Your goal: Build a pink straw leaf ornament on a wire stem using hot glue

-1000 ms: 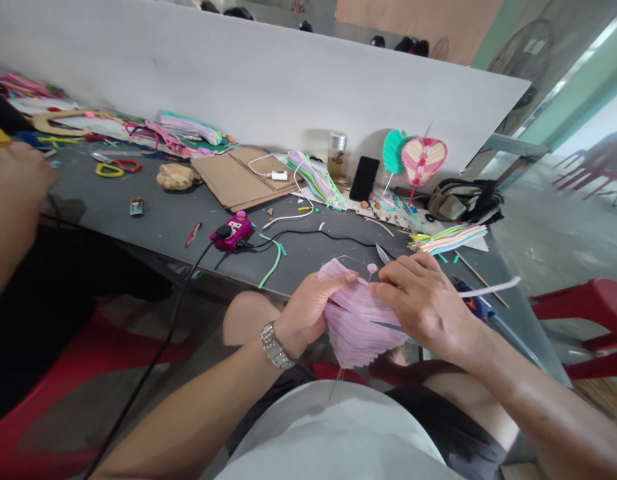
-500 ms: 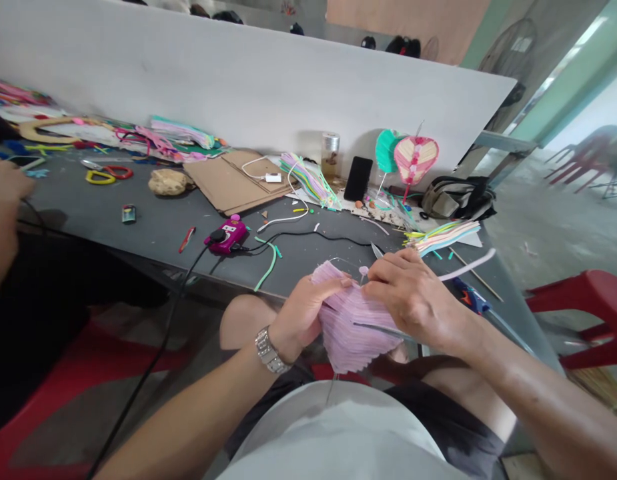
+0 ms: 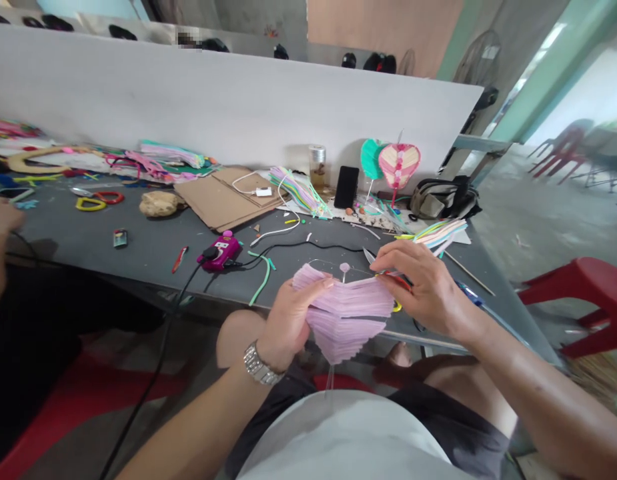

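The pale pink, heart-shaped piece of fuzzy strips laid side by side [image 3: 344,307] is held up between the two hands, over the person's lap at the near edge of the grey worktop [image 3: 148,247]. It lies directly right of the left hand [image 3: 288,313], which grasps its left side, thumb on top and fingers beneath. From the right hand [image 3: 423,277] it lies leftward and slightly nearer the body; that hand's fingertips meet only the upper right corner, and whether they pinch it I cannot tell. The piece's point faces the person, thin wires [image 3: 330,378] trailing from it, while a small pink knob [image 3: 344,267] stands at the opposite end. Its long axis thus runs from knob to wires, with the strips lying crosswise.
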The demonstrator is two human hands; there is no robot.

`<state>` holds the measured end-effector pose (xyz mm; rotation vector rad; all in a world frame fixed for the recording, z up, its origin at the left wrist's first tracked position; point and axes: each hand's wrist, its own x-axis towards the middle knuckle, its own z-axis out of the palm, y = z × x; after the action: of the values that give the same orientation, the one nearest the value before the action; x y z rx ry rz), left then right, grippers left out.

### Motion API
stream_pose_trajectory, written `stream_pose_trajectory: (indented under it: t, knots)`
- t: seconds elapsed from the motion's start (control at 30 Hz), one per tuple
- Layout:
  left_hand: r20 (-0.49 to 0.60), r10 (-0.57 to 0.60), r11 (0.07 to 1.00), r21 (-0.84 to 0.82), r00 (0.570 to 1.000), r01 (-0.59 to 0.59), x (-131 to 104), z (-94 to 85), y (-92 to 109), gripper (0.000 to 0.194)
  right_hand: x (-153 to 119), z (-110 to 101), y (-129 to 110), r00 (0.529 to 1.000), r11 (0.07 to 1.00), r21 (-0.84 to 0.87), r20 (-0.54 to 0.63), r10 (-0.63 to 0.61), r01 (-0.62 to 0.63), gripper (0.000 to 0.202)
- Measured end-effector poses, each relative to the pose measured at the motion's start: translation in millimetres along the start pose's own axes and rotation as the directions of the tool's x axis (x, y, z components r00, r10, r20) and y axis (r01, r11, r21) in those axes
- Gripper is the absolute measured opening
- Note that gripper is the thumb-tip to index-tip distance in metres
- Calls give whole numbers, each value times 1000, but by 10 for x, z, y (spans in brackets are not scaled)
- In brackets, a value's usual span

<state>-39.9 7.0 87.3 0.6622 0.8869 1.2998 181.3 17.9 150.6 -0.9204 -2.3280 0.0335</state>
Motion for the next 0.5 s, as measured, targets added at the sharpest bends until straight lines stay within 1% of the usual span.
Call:
stream_pose_trajectory:
  t: [0.1, 0.17, 0.27, 0.37, 0.5]
  knots:
    - [-13, -2, 1000, 0, 1000, 2, -4, 1, -11, 30, -6, -41, 43, 987, 981, 130, 90, 130, -141, 14]
    - [-24, -14, 1000, 9, 1000, 14, -3, 9, -20, 32, 5, -59, 57, 963, 948, 203, 165, 215, -246, 15]
    - [-32, -31, 999, 22, 999, 32, 7, 18, -32, 35, 32, -67, 84, 916, 883, 278, 248, 315, -379, 14]
    - [-33, -30, 999, 24, 999, 31, 18, 15, -44, 36, 66, -62, 116, 864, 810, 338, 345, 366, -479, 12]
    - [-21, -29, 999, 42, 999, 30, 18, -2, -59, 33, 115, -78, 150, 799, 715, 402, 467, 378, -573, 13]
